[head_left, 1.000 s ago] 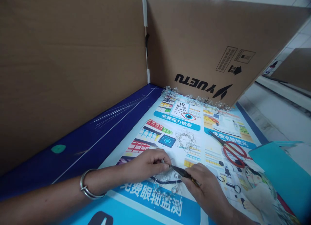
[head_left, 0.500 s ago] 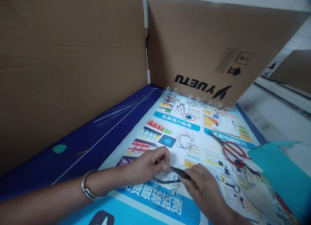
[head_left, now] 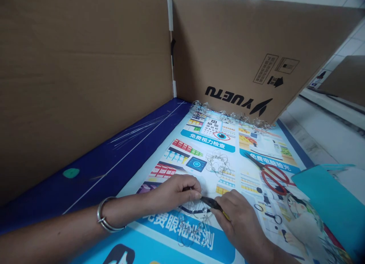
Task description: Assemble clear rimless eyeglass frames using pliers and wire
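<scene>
My left hand (head_left: pixel 176 191), with a metal bangle on its wrist, pinches a piece made of thin wire loops and clear beads (head_left: pixel 193 222) against a printed poster (head_left: pixel 211 142). My right hand (head_left: pixel 241 222) grips small dark pliers (head_left: pixel 210 203) with a yellow handle, their tip touching the wire right by my left fingertips. A finished-looking wire and bead flower (head_left: pixel 218 162) lies on the poster just beyond my hands.
Red-handled scissors (head_left: pixel 269 173) lie to the right on the poster. Straight thin wires (head_left: pixel 137 132) lie on the dark blue mat at left. A heap of clear beaded pieces (head_left: pixel 230 117) lines the cardboard wall (head_left: pixel 228 47). A teal bag (head_left: pixel 330 203) sits at right.
My hands shifted slightly; the pliers' tip stays at the wire by my left fingers, and the dangling loops have moved a little lower on the poster.
</scene>
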